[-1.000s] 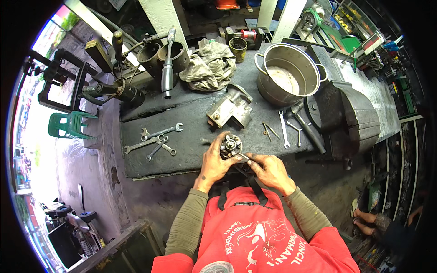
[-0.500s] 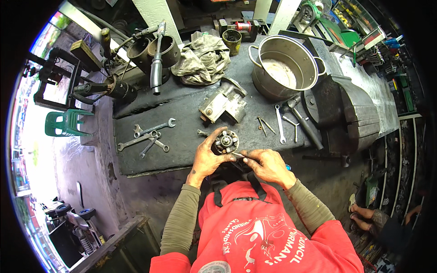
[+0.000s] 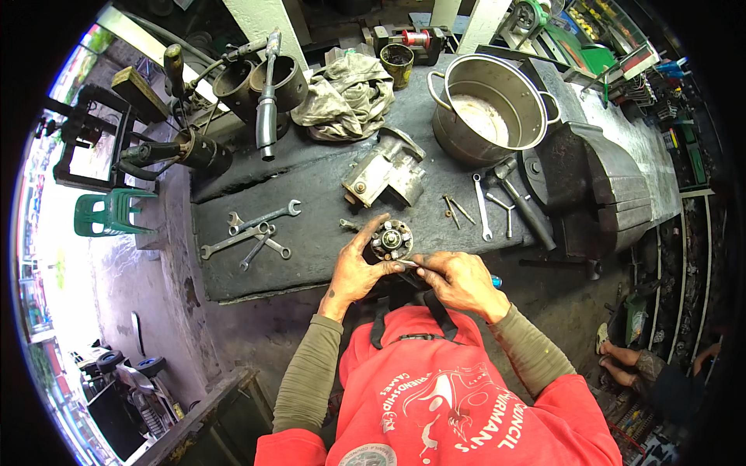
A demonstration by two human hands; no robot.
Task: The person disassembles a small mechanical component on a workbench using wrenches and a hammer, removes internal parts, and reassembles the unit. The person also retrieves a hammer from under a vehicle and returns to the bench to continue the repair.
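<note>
My left hand [image 3: 354, 269] is wrapped around the side of a round metal part [image 3: 392, 240] at the bench's front edge. The part has a shaft end at its centre and several light blocks around it. My right hand [image 3: 461, 283] grips a screwdriver [image 3: 496, 281] whose blue handle end pokes out behind the palm. Its tip is against or just beside the lower rim of the round part, close to my left thumb; contact is hard to tell. Beyond my hands lies a grey cast-metal housing [image 3: 382, 172] on the dark workbench [image 3: 311, 190].
Several wrenches [image 3: 256, 233] lie at left. Right of the housing are loose bolts [image 3: 458, 210], a wrench [image 3: 482, 208] and a hammer [image 3: 525, 203]. A large pot [image 3: 497, 105], crumpled cloth [image 3: 343, 97], tin can [image 3: 397, 65] and bench vise [image 3: 590, 186] stand around. Someone's legs [image 3: 622, 362] show at far right.
The round part has shifted slightly right and turned a little in my left hand. More of the screwdriver's blue handle shows behind my right hand. The whole view has shifted slightly.
</note>
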